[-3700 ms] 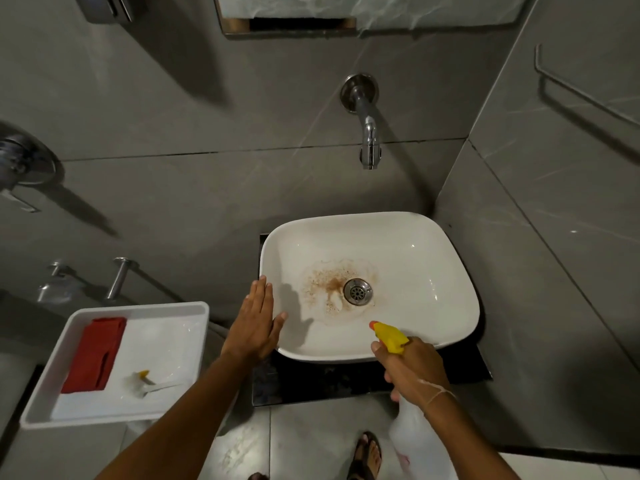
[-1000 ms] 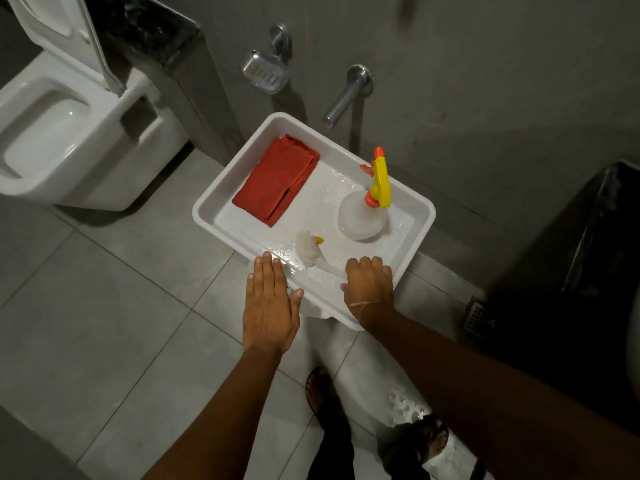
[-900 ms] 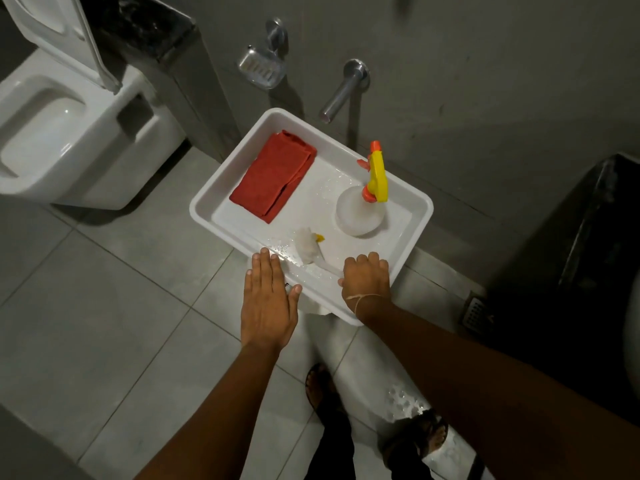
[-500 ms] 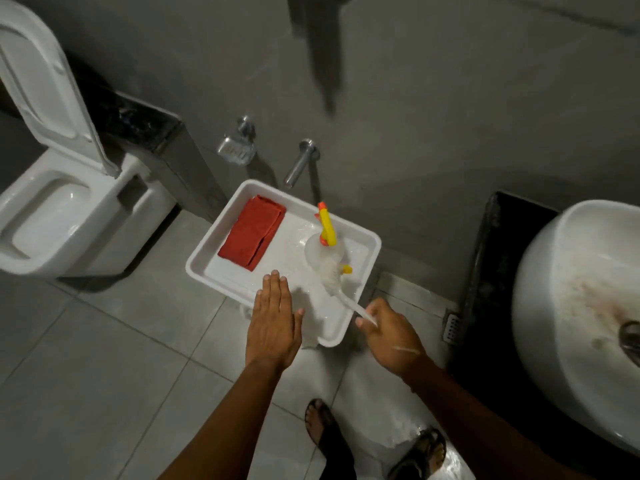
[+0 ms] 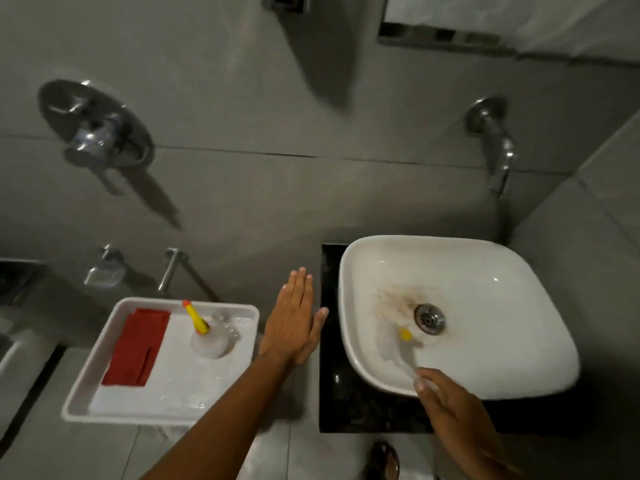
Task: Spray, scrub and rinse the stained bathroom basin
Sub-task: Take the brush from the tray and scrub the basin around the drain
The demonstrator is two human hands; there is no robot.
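The white basin (image 5: 502,268) sits on a black counter (image 5: 329,393) at the right, with a brown stain (image 5: 398,294) left of its metal drain (image 5: 429,318). My right hand (image 5: 450,407) is at the basin's front rim, shut on the clear handle of a white scrub brush (image 5: 398,344). The brush head lies inside the bowl by the stain and drain. My left hand (image 5: 294,323) hovers flat and open between the tray and the counter. The spray bottle (image 5: 207,334), with its yellow and orange head, stands in the white tray (image 5: 83,393).
A folded red cloth (image 5: 136,346) lies in the tray's left half. The wall tap (image 5: 495,143) projects above the basin. A shower mixer (image 5: 95,129), a soap dish (image 5: 104,271) and a pipe stub (image 5: 169,268) are on the grey wall. My sandalled foot (image 5: 382,460) is below.
The spray bottle went from my right hand into the tray. My right hand picked the brush out of the tray and carried it right into the basin. The view swung from the tray to the basin.
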